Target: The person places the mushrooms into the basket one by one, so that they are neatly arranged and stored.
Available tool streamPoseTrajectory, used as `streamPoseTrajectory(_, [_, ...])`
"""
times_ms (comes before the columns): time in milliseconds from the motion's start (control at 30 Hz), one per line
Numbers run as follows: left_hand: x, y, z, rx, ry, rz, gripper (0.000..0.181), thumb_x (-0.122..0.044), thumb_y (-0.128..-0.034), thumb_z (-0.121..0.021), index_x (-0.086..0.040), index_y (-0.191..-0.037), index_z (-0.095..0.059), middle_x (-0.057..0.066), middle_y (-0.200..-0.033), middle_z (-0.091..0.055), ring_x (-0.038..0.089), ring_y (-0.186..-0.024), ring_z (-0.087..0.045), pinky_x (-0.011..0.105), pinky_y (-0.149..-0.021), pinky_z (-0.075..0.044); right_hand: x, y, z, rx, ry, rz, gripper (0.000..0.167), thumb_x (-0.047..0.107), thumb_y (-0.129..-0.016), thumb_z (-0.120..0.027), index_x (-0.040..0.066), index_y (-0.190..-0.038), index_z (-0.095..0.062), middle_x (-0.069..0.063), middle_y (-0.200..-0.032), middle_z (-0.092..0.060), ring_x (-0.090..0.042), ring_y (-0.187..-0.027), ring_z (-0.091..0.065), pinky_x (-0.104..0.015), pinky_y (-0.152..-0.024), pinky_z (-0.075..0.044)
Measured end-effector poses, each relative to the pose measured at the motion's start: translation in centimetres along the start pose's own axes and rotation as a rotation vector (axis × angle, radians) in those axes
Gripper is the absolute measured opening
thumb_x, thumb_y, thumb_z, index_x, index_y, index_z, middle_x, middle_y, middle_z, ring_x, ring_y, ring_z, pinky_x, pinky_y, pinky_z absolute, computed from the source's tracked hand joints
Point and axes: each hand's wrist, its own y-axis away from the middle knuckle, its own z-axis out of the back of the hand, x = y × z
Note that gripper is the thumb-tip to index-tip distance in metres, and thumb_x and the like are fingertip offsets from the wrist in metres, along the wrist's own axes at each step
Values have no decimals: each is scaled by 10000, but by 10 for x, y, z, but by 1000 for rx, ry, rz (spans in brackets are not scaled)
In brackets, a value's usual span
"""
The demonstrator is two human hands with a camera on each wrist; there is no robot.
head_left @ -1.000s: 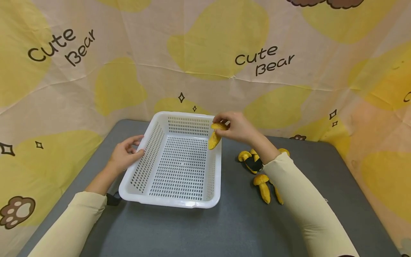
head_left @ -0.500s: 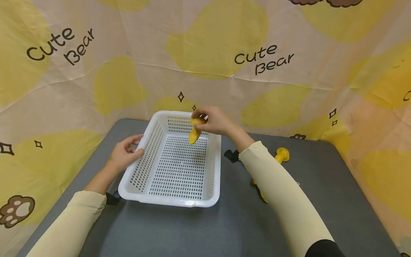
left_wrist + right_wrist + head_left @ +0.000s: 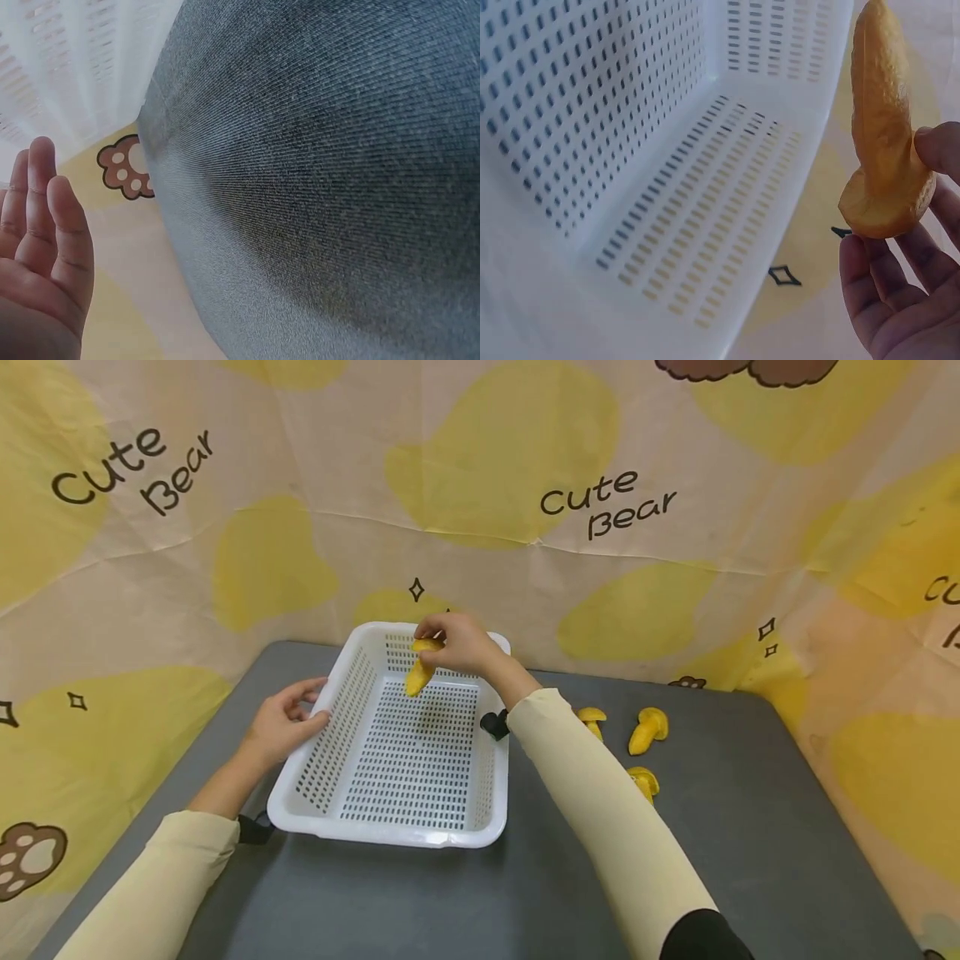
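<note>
My left hand (image 3: 279,727) holds the left rim of a white perforated plastic basket (image 3: 390,837), thumb over the rim and fingers along the outer wall. In the left wrist view several fingers (image 3: 71,232) stretch up beside the basket wall; the thumb is hidden. My right hand (image 3: 465,647) pinches a yellow mushroom (image 3: 418,678) by its cap, stem pointing down, above the far part of the basket. The right wrist view shows this mushroom (image 3: 881,97) between thumb and fingertips, apart from the basket wall. No mushroom shows on the basket's floor.
On the grey table (image 3: 720,827), right of the basket, lie more yellow mushrooms: one near the forearm (image 3: 592,716), another mushroom (image 3: 648,731) farther right, and a mushroom (image 3: 643,781) partly behind the sleeve. A patterned cloth (image 3: 480,485) hangs behind the table.
My right hand has carried the mushroom leftward, from the basket's right rim to over its far middle. The left hand keeps its place on the left rim.
</note>
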Motion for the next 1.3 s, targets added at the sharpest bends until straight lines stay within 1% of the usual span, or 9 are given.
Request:
streamPoseTrajectory(133, [0,-1,1,4,-1,1,569,-123,-894,-629,-36,-1424,-442,204,-1124,-556,16,-583,-581,284,-494,-555,1,-9,-10,11,-58,-48,249,164,-843,-692,110,-1085,-669,-52,-1096,-674,-178,-968,-622,-230,-837,-520])
streamPoseTrajectory(367, [-1,-1,1,15,-4,10,574,-126,-900,-628,-41,-1433,-431,212,-1137,-553,15,-599,-592,285,-507,-559,3,-18,-31,20,-136,-122,271,189,-863,-698,122,-1123,-655,-56,-1163,-654,-192,-1022,-620,-240,-852,-526])
streamPoseTrajectory(567, [-1,1,-1,32,-13,26,579,-140,-908,-621,-31,-1438,-416,211,-1144,-552,21,-614,-604,279,-517,-562,0,-26,-52,-6,-196,-171,244,193,-858,-706,134,-1092,-670,-52,-1150,-659,-177,-1009,-629,-222,-817,-531])
streamPoseTrajectory(700, [-1,1,-2,26,-10,20,573,-137,-908,-618,-30,-1435,-419,214,-1137,-551,26,-612,-606,280,-514,-561,0,-29,-60,-22,-217,-211,229,201,-860,-710,145,-1079,-675,-43,-1138,-660,-163,-1018,-619,-227,-817,-527])
streamPoseTrajectory(867, [-1,0,-1,-1,0,6,559,-102,-894,-625,-27,-1418,-444,210,-1119,-545,9,-602,-585,280,-502,-557,-1,-29,-67,-54,-230,-211,226,206,-868,-703,147,-1084,-674,-40,-1128,-659,-166,-1008,-616,-234,-803,-533])
streamPoseTrajectory(1067, [-2,-1,0,-5,4,10,555,-91,-889,-622,-21,-1411,-447,220,-1132,-544,2,-610,-585,278,-508,-560,-9,-31,-79,-60,-260,-204,221,185,-869,-700,130,-1081,-670,-45,-1109,-654,-165,-980,-617,-210,-780,-530])
streamPoseTrajectory(1167, [-2,-2,0,-5,6,17,557,-99,-894,-621,-31,-1417,-443,219,-1145,-541,-3,-619,-585,275,-517,-561,-13,-32,-82,-40,-233,-207,228,174,-862,-708,126,-1082,-671,-43,-1113,-652,-164,-999,-615,-223,-817,-530])
streamPoseTrajectory(1300, [0,-2,0,-8,5,11,555,-106,-896,-624,-33,-1416,-445,210,-1140,-541,-2,-617,-584,275,-517,-561,-17,-32,-85,-3,-190,-211,257,184,-869,-705,133,-1117,-665,-36,-1150,-641,-165,-1059,-592,-256,-902,-512])
